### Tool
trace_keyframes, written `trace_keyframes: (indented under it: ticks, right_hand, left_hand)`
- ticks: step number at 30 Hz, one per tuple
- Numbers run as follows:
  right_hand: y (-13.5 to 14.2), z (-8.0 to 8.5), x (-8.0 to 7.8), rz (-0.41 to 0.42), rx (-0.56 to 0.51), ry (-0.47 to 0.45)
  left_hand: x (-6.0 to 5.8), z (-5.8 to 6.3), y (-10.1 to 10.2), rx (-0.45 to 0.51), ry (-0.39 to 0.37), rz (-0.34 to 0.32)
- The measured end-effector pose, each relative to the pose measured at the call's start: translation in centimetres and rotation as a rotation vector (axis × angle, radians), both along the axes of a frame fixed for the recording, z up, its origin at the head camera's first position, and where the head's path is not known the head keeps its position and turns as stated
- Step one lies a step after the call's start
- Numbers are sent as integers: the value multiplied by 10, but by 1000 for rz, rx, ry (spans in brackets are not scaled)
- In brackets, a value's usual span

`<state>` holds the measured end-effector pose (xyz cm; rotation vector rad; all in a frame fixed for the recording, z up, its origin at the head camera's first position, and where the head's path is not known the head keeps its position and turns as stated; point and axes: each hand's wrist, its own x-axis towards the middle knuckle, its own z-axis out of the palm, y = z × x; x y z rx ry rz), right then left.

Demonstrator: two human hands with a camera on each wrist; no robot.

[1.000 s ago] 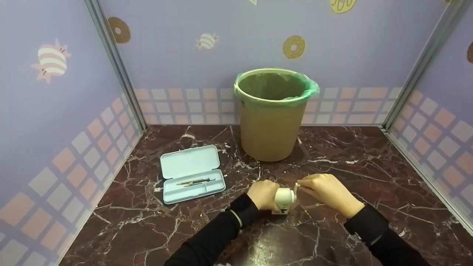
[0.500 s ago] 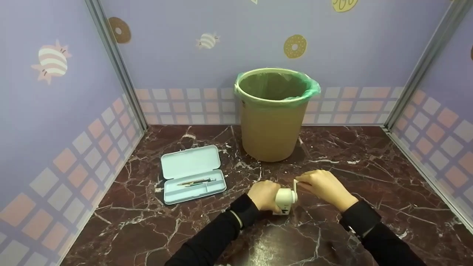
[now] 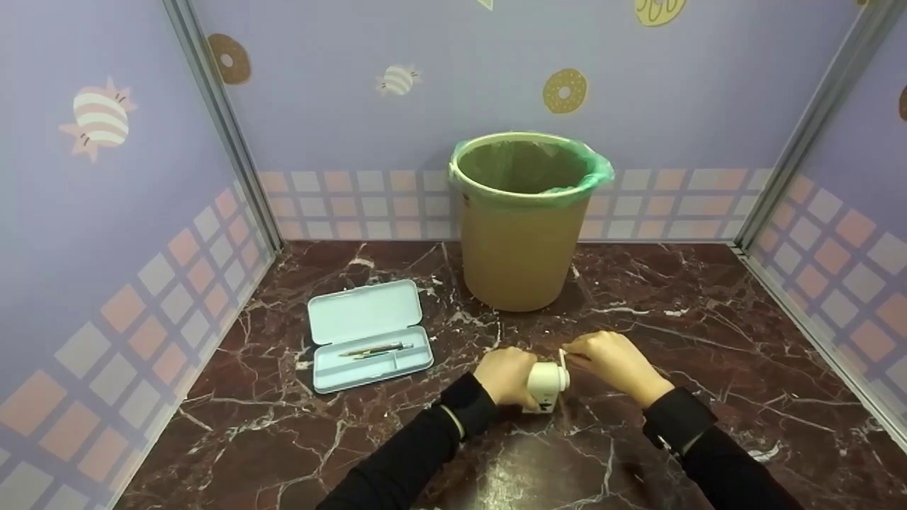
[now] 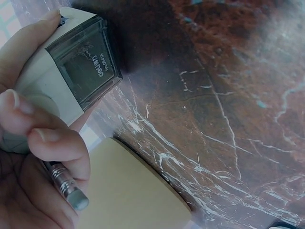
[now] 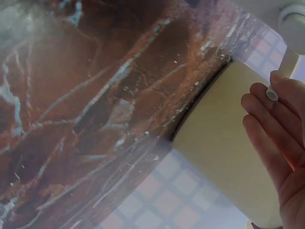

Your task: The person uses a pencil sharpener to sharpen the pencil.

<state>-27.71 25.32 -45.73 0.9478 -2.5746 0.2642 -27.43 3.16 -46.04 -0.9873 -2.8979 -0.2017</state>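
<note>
My left hand (image 3: 506, 375) grips a white crank pencil sharpener (image 3: 544, 386) on the table. Its dark see-through shavings drawer (image 4: 88, 62) faces the left wrist camera. The metal-banded eraser end of a pencil (image 4: 67, 189) pokes out beneath the curled fingers of that hand; the pencil's other end is hidden. On the sharpener's right side, my right hand (image 3: 613, 360) pinches the knob of the crank handle (image 3: 564, 361), which points up. In the right wrist view the knob's hollow white end (image 5: 272, 94) shows between thumb and fingers.
An open light-blue pencil case (image 3: 367, 308) with several pencils (image 3: 375, 350) in its tray lies to the left. Behind the hands stands a tan bin (image 3: 521, 248) with a green liner (image 3: 599, 170). Patterned panels (image 3: 340, 113) wall in the marble table (image 3: 680, 297).
My right hand and forearm have shifted a little to the left as the crank handle turned. My left hand and the sharpener have stayed in place.
</note>
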Motion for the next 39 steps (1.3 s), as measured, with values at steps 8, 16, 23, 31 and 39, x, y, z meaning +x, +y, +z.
trace_keyframes:
  ticks: [8, 16, 23, 31, 39]
  right_hand:
    - [-2, -9, 1, -28, -6, -18]
    - [-3, -13, 2, -28, 23, -28]
    - [-4, -14, 2, -22, 11, -31]
    - [-5, -22, 4, -8, 50, -18]
    - [-7, -29, 8, -11, 63, -25]
  left_hand:
    - [-1, -1, 0, 4, -9, -2]
    - [-1, -4, 0, 20, -2, -4]
    - [-1, -3, 1, 16, 0, -4]
    - [-2, -2, 1, 10, -11, 0]
    - [0, -2, -1, 20, -7, -4]
